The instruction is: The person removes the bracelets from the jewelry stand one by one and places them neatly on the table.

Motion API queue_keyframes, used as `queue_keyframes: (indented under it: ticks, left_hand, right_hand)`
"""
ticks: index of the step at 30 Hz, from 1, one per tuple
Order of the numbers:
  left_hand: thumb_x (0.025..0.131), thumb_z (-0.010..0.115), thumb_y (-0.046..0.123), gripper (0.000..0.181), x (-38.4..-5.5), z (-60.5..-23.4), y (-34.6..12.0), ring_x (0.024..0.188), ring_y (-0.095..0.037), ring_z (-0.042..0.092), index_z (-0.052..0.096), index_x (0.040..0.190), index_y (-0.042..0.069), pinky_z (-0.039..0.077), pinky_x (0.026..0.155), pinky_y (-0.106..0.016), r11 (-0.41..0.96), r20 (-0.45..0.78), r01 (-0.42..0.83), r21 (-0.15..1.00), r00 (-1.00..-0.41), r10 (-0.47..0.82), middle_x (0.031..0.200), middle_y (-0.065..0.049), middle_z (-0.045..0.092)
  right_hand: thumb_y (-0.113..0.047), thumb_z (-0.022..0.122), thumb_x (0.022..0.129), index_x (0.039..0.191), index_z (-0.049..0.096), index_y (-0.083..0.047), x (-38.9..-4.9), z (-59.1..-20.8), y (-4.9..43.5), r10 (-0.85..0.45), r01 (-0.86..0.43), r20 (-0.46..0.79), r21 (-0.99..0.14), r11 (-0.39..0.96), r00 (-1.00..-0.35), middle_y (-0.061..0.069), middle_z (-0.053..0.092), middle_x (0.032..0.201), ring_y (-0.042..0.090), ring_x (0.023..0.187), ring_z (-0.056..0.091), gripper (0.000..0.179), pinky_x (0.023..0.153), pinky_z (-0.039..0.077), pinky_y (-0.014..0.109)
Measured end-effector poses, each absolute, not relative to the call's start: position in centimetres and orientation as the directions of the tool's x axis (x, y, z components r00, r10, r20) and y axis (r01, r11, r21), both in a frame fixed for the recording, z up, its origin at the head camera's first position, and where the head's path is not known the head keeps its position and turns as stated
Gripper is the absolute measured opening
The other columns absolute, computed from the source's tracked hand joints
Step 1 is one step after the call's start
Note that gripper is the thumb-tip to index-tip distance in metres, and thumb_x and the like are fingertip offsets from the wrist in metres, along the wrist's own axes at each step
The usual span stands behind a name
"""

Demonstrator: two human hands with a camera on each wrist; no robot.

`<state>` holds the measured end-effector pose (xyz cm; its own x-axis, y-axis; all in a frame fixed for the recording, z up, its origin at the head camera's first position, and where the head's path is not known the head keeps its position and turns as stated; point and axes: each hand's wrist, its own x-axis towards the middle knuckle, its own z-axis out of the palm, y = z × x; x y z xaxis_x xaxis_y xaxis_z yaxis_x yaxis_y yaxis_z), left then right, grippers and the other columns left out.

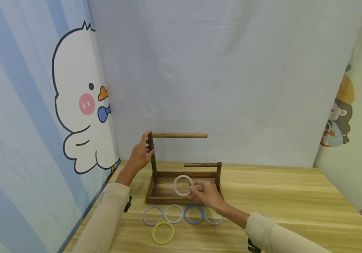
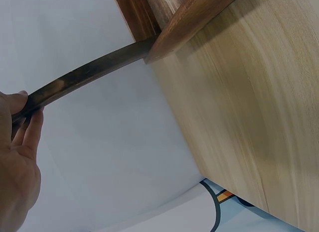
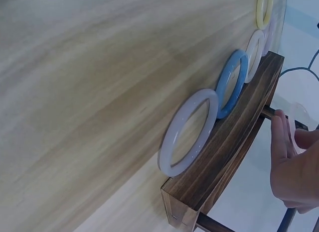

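My left hand (image 1: 139, 156) grips the top of the tall post (image 2: 84, 75) of a dark wooden rack (image 1: 184, 201), thumb and fingers on either side of it. A long bar (image 1: 181, 135) extends rightward from that post; a shorter bar (image 1: 201, 164) points left from the low right post. Between thumb and fingers, my right hand (image 1: 207, 193) pinches a pale, see-through bangle (image 1: 175, 185), held up over the rack's tray. In the right wrist view, that bangle is partly covered by the fingers. Neither bar carries a bangle.
Along the rack's front lie a purple bangle (image 1: 144, 216), a whitish one, a blue bangle (image 1: 193, 223) and a lavender bangle (image 3: 174, 127). A yellow bangle (image 1: 163, 243) lies nearer me. A grey curtain (image 1: 231, 88) hangs behind the wooden table (image 1: 278, 196); a cartoon-printed cloth is at left.
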<state>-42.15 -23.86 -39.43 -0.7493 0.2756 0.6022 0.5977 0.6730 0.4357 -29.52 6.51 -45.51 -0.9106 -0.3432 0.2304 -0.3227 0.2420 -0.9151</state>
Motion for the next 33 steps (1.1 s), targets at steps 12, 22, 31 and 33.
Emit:
queue_keyframes:
  ticks: [12,22,31,33]
  left_hand:
    - [0.095,0.072,-0.006,0.083,-42.2,-39.5,-24.0,0.108,-0.044,0.070,0.024,0.160,0.011,0.064,0.089,-0.048,0.674,0.592,0.586,0.451,-0.761,0.266,0.117,-0.026,0.066]
    - [0.094,0.072,-0.006,0.083,-42.2,-39.4,-23.9,0.108,-0.044,0.070,0.024,0.160,0.011,0.064,0.088,-0.049,0.666,0.594,0.594,0.451,-0.757,0.272,0.117,-0.026,0.066]
    - [0.095,0.072,-0.006,0.082,-42.3,-39.2,-23.8,0.108,-0.044,0.070,0.024,0.160,0.009,0.064,0.089,-0.048,0.676,0.590,0.588,0.443,-0.760,0.274,0.119,-0.026,0.066]
    - [0.094,0.072,-0.006,0.082,-42.1,-39.2,-23.8,0.107,-0.044,0.071,0.024,0.160,0.009,0.064,0.089,-0.049,0.676,0.591,0.588,0.444,-0.759,0.271,0.118,-0.026,0.066]
  right_hand:
    - [-0.002,0.062,0.103,0.134,0.056,0.019,-28.5,-47.2,7.3,-0.444,-0.326,0.196,-0.915,0.239,-0.875,0.024,0.076,0.098,0.042,0.084,0.077,0.037,0.077,0.066,0.044]
    - [0.002,0.064,0.101,0.130,0.056,0.022,-27.2,-48.6,7.7,-0.518,-0.287,0.128,-0.928,0.239,-0.846,0.025,0.076,0.094,0.038,0.082,0.077,0.037,0.070,0.066,0.034]
    - [-0.001,0.065,0.101,0.133,0.057,0.019,-25.8,-49.4,7.5,-0.584,-0.267,0.064,-0.926,0.268,-0.809,0.019,0.078,0.088,0.039,0.078,0.077,0.038,0.066,0.066,0.030]
    - [0.000,0.065,0.100,0.131,0.058,0.019,-25.5,-49.6,7.4,-0.593,-0.254,0.055,-0.932,0.259,-0.804,0.020,0.077,0.088,0.041,0.078,0.077,0.037,0.065,0.066,0.030]
